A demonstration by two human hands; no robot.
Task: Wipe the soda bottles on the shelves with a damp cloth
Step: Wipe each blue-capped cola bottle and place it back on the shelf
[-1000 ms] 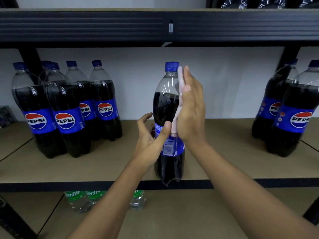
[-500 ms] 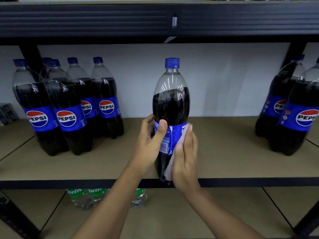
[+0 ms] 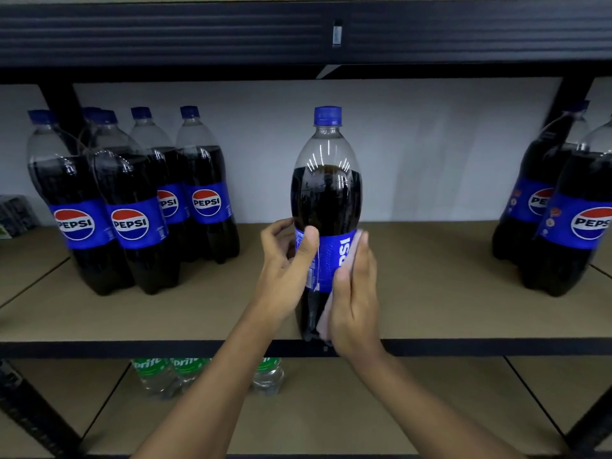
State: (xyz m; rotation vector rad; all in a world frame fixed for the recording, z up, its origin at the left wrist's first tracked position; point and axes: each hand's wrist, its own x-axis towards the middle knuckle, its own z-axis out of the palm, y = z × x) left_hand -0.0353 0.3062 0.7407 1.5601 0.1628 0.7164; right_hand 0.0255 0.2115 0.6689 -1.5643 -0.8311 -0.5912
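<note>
Head view: most of the pale cloth [image 3: 324, 318] is hidden under the right hand [image 3: 356, 293]. Only a strip shows below the heel of the palm and a sliver beside the fingertips. The lower right side of the Pepsi bottle [image 3: 326, 200] is covered by that hand, and its label reads only "PSI". At the right edge the frame cuts off a pair of Pepsi bottles [image 3: 563, 266], and the nearer one loses part of its logo. A small dark packet [image 3: 13, 217] at the far left is too blurred to identify. On the lower shelf [image 3: 331, 412], the Sprite bottles [image 3: 185, 372] show only partly below the shelf rail [image 3: 99, 347], and the left forearm crosses between them.

The Pepsi bottle stands upright at the front edge of the middle shelf board [image 3: 430, 303], between both hands. The left hand [image 3: 281, 270] grips it at label height. The thumb [image 3: 310, 241] lies across the front of the label and the fingers curl toward the bottle's far left side. The right hand has straight fingers laid together, pressing the cloth flat against the bottle's right side from the label down to near the base.

The left cluster of Pepsi bottles [image 3: 132, 223] shows five blue caps, though only four labels can be seen. With the two at the right and the one being held, that makes eight Pepsi bottles. Three green Sprite labels are visible below. A dark upper beam [image 3: 165, 31] spans the top.
</note>
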